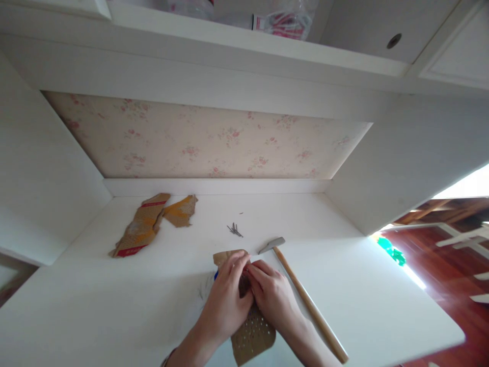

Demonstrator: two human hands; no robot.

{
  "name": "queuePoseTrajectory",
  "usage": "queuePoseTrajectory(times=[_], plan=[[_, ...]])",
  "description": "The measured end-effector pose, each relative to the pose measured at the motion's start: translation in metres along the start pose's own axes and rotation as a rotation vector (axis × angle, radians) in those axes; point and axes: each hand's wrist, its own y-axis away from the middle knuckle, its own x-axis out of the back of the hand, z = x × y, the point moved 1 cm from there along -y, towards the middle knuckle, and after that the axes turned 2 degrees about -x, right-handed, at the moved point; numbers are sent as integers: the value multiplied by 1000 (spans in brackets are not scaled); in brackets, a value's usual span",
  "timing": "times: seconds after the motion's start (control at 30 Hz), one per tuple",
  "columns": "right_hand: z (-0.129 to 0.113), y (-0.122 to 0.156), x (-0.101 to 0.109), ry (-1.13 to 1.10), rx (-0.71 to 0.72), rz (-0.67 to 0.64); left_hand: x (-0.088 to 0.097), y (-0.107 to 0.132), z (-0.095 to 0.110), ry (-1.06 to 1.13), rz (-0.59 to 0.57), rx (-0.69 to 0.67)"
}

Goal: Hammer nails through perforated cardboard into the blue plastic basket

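Observation:
A brown piece of cardboard (254, 334), pierced with many small holes, lies beneath both my hands near the front of the white table. My left hand (229, 290) curls round its left side, fingers closed. On the other side my right hand (273, 290) grips the cardboard with bent fingers. Their fingertips meet near the upper part, and whatever is between them is hidden. Something blue (216, 276) peeks out by my left hand, with clear, shiny material beside it. To the right rests a hammer (305, 295) with a wooden handle. Several nails (234, 230) sit in a small pile beyond my hands.
Torn cardboard pieces (143, 224) with yellow and red marks lie at the back left of the white table (153, 306). White side panels and an overhead shelf (229, 56) enclose the space. Plastic-wrapped items (286, 23) stand on the shelf. A reddish floor shows at right.

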Motion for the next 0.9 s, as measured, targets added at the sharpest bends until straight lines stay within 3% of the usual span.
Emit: queuePoseTrajectory(times=[0.2,0.37,0.5,0.6,0.7,0.8,0.9], plan=[[5,1,-2,13,2,9,15,-3,3,138,0,31],[6,0,-3,25,-11,25,6,-5,-2,137,116,14],[10,5,5,-9,-63,26,0,-1,-7,83,138,10],[31,13,15,-14,-163,76,0,1,-10,43,147,46],[67,25,21,79,-321,170,0,2,-12,39,148,69],[102,36,18,226,-448,207,-1,2,-14,48,147,72],[121,44,7,314,-514,172,-3,2,-14,7,147,48]])
